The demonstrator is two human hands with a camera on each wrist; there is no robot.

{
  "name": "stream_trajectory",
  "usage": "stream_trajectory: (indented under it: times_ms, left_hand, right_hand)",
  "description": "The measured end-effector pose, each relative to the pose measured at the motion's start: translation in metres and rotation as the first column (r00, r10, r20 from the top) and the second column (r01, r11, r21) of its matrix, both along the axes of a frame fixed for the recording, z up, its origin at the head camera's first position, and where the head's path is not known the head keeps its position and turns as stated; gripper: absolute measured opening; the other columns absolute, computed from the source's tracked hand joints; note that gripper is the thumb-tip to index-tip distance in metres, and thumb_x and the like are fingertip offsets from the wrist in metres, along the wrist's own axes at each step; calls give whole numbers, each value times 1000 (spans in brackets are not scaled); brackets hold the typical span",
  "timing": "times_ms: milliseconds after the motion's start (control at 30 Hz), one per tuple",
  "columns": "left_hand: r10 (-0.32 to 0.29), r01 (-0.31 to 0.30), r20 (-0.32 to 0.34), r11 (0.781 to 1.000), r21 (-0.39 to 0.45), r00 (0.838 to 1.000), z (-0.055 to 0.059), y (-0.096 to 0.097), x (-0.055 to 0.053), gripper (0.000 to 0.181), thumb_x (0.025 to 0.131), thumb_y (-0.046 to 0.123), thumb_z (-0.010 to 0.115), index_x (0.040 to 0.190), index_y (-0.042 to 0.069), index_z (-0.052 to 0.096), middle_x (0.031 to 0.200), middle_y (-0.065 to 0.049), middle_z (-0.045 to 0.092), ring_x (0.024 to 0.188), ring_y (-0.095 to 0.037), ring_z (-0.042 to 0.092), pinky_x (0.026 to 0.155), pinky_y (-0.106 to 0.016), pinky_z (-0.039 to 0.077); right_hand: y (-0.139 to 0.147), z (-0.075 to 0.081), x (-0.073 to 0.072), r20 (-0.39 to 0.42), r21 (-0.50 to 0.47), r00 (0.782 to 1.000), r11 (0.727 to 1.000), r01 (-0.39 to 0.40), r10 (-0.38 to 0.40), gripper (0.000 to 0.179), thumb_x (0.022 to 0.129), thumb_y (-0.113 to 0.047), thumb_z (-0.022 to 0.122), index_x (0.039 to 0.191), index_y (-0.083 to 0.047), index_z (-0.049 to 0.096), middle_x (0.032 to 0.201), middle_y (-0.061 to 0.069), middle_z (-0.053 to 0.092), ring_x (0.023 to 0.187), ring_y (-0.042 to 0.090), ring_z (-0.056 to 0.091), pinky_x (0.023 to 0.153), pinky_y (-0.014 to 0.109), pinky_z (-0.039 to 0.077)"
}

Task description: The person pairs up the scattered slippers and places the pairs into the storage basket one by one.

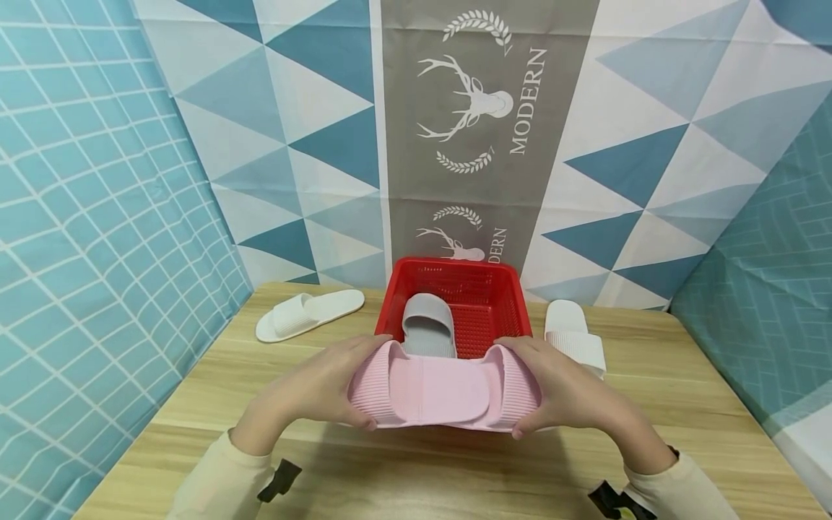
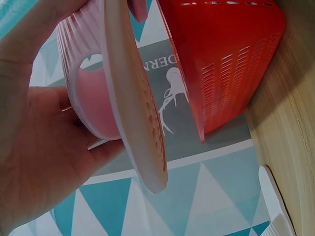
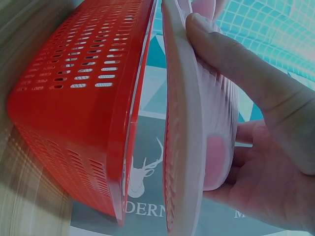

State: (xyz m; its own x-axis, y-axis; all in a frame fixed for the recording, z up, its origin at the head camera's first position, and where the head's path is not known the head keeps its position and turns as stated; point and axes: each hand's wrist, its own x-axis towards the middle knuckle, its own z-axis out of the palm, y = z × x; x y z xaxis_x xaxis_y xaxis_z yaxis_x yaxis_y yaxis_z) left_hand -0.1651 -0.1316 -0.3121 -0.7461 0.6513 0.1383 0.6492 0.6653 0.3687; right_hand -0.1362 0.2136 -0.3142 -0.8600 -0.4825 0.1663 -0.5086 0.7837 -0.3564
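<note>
A pair of pink slippers, laid head to toe so a ribbed strap sits at each end, is held up level in front of the basket. My left hand grips the left end, its fingers around the strap in the left wrist view. The right end is gripped by my right hand, with the thumb along the strap edge in the right wrist view. Behind them, a red perforated basket stands on the table with a grey slipper inside; the pink pair hides its front wall in the head view.
On the wooden table, one white slipper lies left of the basket, pointing sideways. Close to the basket's right side lies another white slipper. A patterned curtain hangs right behind the table's far edge.
</note>
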Motion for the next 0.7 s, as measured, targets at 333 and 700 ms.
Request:
stream_trajectory:
  times_ms: [333,700]
  left_hand:
    - [-7,8,-12,1000,3,1000,-1,2,0,103,54,32,91,142,10,40,132,-4,56,119,-22,54,98,-45,50]
    - [-27,28,-32,1000,13,999,-4,4,-3,102,55,33,90,141,8,41,135,-6,56,121,-24,55,101,-47,49]
  right_hand:
    - [-3,-2,0,-2,0,1000,1000,-1,1,107,44,-47,93,135,-15,47,126,-2,56,113,16,52,87,40,54]
    - [-2,-5,2,-15,0,1000,1000,13,-13,107,43,-46,94,135,-18,47,127,-4,55,113,13,51,87,38,54]
